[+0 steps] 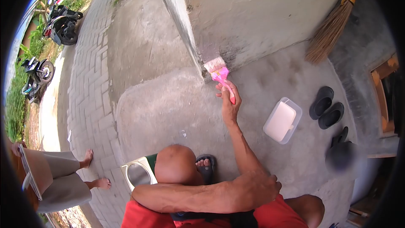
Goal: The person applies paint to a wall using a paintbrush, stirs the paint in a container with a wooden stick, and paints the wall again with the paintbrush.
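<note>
As the head view showed, the right hand [230, 98] grasped a pink-handled paintbrush [219, 74], its bristles toward the foot of the wall [261, 17], just beside the corner, where they appeared to touch. The hold, well back on the handle, presumably kept the fingers clear of the bristles. A darker patch [209, 50] lay directly beyond the bristle tips.

The left arm crossed the lap and the left hand [273, 184] lay at the right elbow, probably to steady the outstretched arm; its fingers were bent, but whether they gripped could not be told.

A clear plastic tub [299, 113], with a pale flat surface that was either contents or a lid, sat on the floor [257, 88] to the right of the brush, judged to be within easy reach. Beyond it lay dark sandals [331, 116], apparently kept out of the working space. A broom [331, 29] leaned against the wall, bristles down, presumably to save floor space. At the left, another person's bare feet [102, 183] rested on paving.
</note>
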Demonstrator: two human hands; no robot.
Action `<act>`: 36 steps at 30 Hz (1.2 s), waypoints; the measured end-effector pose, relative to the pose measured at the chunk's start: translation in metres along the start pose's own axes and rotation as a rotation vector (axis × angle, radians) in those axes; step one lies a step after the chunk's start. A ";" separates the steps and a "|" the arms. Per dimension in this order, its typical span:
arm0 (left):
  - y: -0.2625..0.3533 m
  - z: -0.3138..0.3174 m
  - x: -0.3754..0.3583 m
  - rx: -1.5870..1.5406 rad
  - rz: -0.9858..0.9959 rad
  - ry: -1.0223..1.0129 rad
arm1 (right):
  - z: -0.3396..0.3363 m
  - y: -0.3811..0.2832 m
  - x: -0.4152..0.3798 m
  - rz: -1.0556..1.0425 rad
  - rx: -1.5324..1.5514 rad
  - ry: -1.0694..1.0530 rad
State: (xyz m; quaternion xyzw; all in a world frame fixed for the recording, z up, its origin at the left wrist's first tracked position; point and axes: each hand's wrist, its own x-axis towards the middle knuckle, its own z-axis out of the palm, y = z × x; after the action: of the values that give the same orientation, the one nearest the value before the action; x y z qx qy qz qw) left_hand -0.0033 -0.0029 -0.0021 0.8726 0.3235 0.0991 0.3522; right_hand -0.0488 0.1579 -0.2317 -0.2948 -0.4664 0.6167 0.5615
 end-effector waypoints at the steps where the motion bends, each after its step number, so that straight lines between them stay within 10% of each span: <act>1: 0.000 0.003 -0.001 -0.003 0.003 0.012 | -0.010 0.016 -0.005 0.093 -0.022 0.062; 8: -0.033 0.009 -0.003 0.167 0.459 -0.084 | 0.035 -0.066 0.023 0.083 -0.036 0.029; 13: -0.009 0.000 -0.007 -0.043 0.020 -0.116 | 0.080 -0.184 0.051 -0.143 -0.023 -0.055; 18: -0.005 0.001 -0.007 -0.070 -0.032 -0.110 | 0.092 -0.201 0.057 -0.388 0.091 -0.099; 26: -0.003 0.011 -0.012 -0.179 -0.011 0.097 | 0.029 -0.058 0.012 -0.047 -0.083 -0.022; 30: -0.005 0.001 -0.004 -0.131 -0.061 -0.290 | 0.051 -0.102 0.025 -0.001 -0.120 0.025; 36: -0.001 0.009 -0.011 -0.104 -0.076 0.049 | 0.105 -0.222 0.070 -0.407 -0.035 -0.092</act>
State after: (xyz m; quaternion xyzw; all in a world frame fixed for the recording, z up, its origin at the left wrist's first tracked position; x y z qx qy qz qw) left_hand -0.0090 -0.0142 -0.0090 0.8376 0.3593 0.1237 0.3924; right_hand -0.0634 0.1852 0.0215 -0.1755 -0.5520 0.4952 0.6475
